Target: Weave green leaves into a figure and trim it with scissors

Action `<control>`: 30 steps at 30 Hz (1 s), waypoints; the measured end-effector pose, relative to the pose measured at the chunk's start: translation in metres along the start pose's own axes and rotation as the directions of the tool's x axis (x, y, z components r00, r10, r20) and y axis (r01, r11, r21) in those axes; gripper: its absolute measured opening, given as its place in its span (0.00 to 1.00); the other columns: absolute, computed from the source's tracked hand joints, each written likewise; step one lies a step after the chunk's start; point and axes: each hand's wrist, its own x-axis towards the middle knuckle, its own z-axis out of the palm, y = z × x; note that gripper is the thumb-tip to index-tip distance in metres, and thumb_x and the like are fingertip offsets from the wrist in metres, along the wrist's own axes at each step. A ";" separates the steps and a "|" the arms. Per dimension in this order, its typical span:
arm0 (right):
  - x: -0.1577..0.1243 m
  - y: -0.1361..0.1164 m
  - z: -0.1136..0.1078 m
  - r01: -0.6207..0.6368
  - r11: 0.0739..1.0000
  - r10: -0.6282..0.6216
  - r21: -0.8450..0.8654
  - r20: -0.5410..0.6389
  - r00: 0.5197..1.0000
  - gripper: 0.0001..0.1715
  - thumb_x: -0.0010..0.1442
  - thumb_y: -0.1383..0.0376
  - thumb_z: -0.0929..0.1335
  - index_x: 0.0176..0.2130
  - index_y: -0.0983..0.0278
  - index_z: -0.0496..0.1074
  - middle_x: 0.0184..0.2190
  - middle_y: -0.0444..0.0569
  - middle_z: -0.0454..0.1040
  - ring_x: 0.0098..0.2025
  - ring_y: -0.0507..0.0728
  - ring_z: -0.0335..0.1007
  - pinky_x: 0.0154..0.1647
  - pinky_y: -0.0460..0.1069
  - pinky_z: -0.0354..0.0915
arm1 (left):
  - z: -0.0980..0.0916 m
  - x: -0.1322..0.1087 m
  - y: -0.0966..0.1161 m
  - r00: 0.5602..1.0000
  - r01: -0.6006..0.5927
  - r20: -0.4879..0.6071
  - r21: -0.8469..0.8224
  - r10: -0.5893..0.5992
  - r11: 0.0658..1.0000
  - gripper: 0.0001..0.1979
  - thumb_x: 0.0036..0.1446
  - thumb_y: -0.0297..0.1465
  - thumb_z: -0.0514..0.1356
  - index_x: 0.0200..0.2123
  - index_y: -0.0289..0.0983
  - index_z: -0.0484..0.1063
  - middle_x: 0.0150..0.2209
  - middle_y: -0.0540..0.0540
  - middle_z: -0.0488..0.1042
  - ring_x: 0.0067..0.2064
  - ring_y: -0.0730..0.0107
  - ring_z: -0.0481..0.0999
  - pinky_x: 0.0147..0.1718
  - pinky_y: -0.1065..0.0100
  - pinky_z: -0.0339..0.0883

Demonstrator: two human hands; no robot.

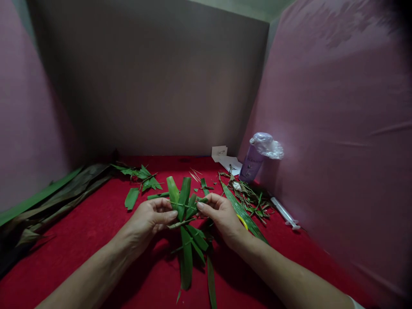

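Observation:
Between my two hands is a fan of green leaf strips [184, 195], joined across by a thin green stem. My left hand [158, 215] pinches its left side with thumb and fingers. On the other side, my right hand [216, 211] grips the right edge of the leaf fan between thumb and forefinger. A brown twig [180, 223] crosses just under the fan. Below it, more cut green leaf pieces [186, 257] hang or lie against the red cloth; whether they are joined to the fan I cannot tell.
Long dried and green leaves [64, 189] line the left side. Leafy sprigs [144, 178] lie at the back left. On the right are a twig pile [257, 204], a yellow handle [242, 222], a plastic syringe [285, 213], a purple bottle [251, 165] and white cards [230, 164]. Walls enclose the red cloth [80, 231].

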 end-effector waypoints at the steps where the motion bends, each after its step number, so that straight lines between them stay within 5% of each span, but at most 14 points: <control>1: 0.000 0.000 0.000 0.007 1.000 -0.007 -0.010 0.000 1.000 0.13 0.47 0.59 0.72 0.26 0.66 0.69 0.22 0.43 0.71 0.25 0.50 0.65 0.30 0.46 0.59 | 0.000 0.000 0.000 1.000 -0.004 0.000 0.001 0.004 1.000 0.11 0.38 0.21 0.68 0.23 0.33 0.68 0.23 0.46 0.76 0.24 0.69 0.76 0.27 0.70 0.68; 13: 0.003 0.005 -0.002 0.041 0.999 -0.041 -0.033 -0.002 0.999 0.13 0.47 0.59 0.72 0.26 0.66 0.69 0.22 0.43 0.71 0.25 0.51 0.65 0.30 0.47 0.60 | 0.006 -0.001 -0.004 0.993 0.041 0.111 0.027 -0.044 0.999 0.08 0.43 0.23 0.66 0.28 0.33 0.71 0.29 0.46 0.75 0.31 0.68 0.76 0.35 0.65 0.69; 23: 0.004 0.007 -0.002 0.060 0.993 -0.060 -0.102 0.005 0.998 0.13 0.50 0.58 0.71 0.26 0.66 0.68 0.22 0.42 0.69 0.25 0.50 0.63 0.29 0.46 0.59 | 0.009 -0.006 -0.004 0.993 0.060 0.098 0.017 -0.062 0.998 0.07 0.44 0.23 0.66 0.28 0.33 0.70 0.28 0.46 0.74 0.30 0.68 0.75 0.35 0.64 0.69; 30: 0.003 0.003 -0.004 0.203 0.898 -0.233 -0.390 -0.031 0.972 0.12 0.55 0.57 0.67 0.31 0.65 0.70 0.26 0.44 0.70 0.29 0.52 0.64 0.31 0.47 0.60 | 0.008 -0.005 0.002 1.000 0.026 -0.002 -0.026 -0.026 0.999 0.08 0.43 0.20 0.65 0.26 0.33 0.69 0.26 0.48 0.75 0.28 0.71 0.75 0.31 0.67 0.71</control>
